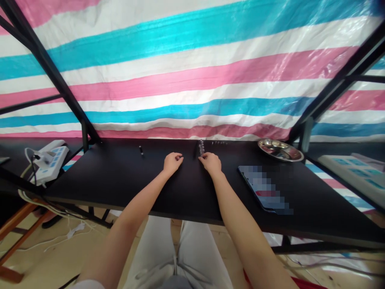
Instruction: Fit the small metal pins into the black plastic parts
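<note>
From my feed, both hands hang low over the middle of the black table (pixel 120 180), a gap of tabletop between them. The right hand (pixel 211 163) has thumb and forefinger drawn together at the near end of an upright-looking strip of small see-through pieces (pixel 201 147); I can't tell whether it grips the strip or only touches it. A fingertip pinch would suit something so slim. The left hand (pixel 172 163) is half curled, thumb near the forefinger, and I can't tell if anything tiny sits inside; I read it as kept close for support.

Just beyond the right hand, a row of tiny pieces (pixel 219 143) lies along the far edge, probably there to stay within reach. Well left stands a small black-and-white cylinder (pixel 141 150). To the right, a smartphone (pixel 258 188) lies slantwise, and a round steel plate (pixel 280 151) sits by the far right corner, near the edge.

For moving, I have wide room left of the left hand. Rightward, the phone narrows the path; ahead, the striped sheet (pixel 180 96) closes things off behind the far edge. The near edge passes beneath both forearms.
</note>
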The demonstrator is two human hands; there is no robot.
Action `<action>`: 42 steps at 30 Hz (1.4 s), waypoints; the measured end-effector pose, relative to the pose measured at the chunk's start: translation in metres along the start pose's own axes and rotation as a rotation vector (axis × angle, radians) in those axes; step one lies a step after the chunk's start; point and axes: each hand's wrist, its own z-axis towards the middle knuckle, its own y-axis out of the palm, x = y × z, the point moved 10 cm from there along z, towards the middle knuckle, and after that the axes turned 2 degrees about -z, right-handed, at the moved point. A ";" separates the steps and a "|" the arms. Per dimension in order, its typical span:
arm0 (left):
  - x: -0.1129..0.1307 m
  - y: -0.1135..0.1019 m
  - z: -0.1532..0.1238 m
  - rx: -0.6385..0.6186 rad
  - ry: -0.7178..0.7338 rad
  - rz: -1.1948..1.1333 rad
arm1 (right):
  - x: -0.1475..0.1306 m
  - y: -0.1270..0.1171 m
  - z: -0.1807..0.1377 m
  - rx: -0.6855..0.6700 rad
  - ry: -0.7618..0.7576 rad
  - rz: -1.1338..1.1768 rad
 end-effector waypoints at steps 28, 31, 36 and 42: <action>-0.112 -0.095 -0.015 0.576 -0.556 -0.908 | -0.062 -0.023 -0.035 0.021 -0.264 -0.100; -0.106 -0.095 -0.014 0.543 -0.538 -0.912 | -0.081 -0.017 -0.045 -0.014 -0.425 -0.087; -0.090 -0.082 -0.010 0.386 -0.496 -0.927 | -0.100 -0.007 -0.058 -0.029 -0.558 -0.046; -0.054 -0.043 -0.008 -0.004 -0.394 -1.011 | -0.107 -0.005 -0.063 -0.030 -0.596 0.233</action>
